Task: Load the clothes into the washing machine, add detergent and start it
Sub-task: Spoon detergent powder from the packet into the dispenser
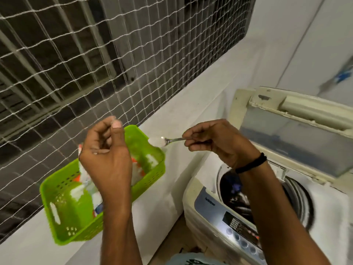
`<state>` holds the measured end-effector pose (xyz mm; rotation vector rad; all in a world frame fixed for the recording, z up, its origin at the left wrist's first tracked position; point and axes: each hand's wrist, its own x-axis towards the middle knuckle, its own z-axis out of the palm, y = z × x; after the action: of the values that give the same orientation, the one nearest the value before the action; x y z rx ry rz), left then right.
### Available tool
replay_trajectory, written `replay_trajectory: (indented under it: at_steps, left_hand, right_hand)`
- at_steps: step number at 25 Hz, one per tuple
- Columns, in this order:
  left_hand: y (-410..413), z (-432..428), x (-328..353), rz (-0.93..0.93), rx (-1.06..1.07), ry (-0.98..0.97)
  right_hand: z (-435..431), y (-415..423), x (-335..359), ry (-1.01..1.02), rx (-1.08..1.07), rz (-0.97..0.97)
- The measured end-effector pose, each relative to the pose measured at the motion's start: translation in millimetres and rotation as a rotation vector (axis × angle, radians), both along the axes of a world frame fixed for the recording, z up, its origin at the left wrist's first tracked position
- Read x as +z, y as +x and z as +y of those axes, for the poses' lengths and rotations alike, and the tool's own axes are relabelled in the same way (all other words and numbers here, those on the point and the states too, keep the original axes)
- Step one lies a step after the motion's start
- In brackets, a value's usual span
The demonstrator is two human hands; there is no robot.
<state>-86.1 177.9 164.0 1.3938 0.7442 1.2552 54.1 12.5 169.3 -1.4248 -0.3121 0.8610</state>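
Observation:
My right hand (219, 144) pinches the handle of a metal spoon (164, 140) heaped with white detergent powder, held level between the green basket (63, 190) and the washing machine (214, 213). My left hand (107, 155) is raised over the basket with its fingers curled; whether it holds anything I cannot tell. A white and orange detergent packet (84, 175) lies in the basket, partly hidden behind that hand. The machine's lid (298, 134) stands open, and dark clothes (236, 199) fill the drum.
The basket rests on a white ledge (172, 115) under a window covered with netting (76, 64). The machine's control panel (242, 230) with round buttons faces me at lower right. A white wall rises behind the machine.

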Motion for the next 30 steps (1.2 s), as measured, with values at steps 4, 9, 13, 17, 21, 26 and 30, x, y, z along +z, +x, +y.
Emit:
replay_trajectory:
  at_steps: [4,9,13,17,21,26,30]
  left_hand:
    - [49,-41,-9,-0.014,-0.211,-0.026]
    - [116,-94,-28,0.091,-0.395,-0.050]
    - [167,-129,-59,0.223,-0.579,-0.111]
    - [213,-164,-105,0.291,-0.786,-0.464]
    - [254,-197,-170,0.487,-0.888,-0.894]
    - [277,-221,-241,0.651,-0.925,-1.317]
    - [283,-235,-269,0.663,-0.888,-1.485]
  right_hand:
    - [-51,23,-8,-0.019,-0.160,0.009]
    - [-121,56,-35,-0.051,-0.449,0.059]
    - [-174,85,-77,-0.092,-0.683,0.143]
    - [-218,108,-131,-0.213,-0.852,0.199]
    - [-242,127,-202,-0.408,-0.979,0.200]
    - [-239,126,-251,-0.901,-0.910,-0.133]
    - [-227,116,-280,-0.969,-0.688,-0.331]
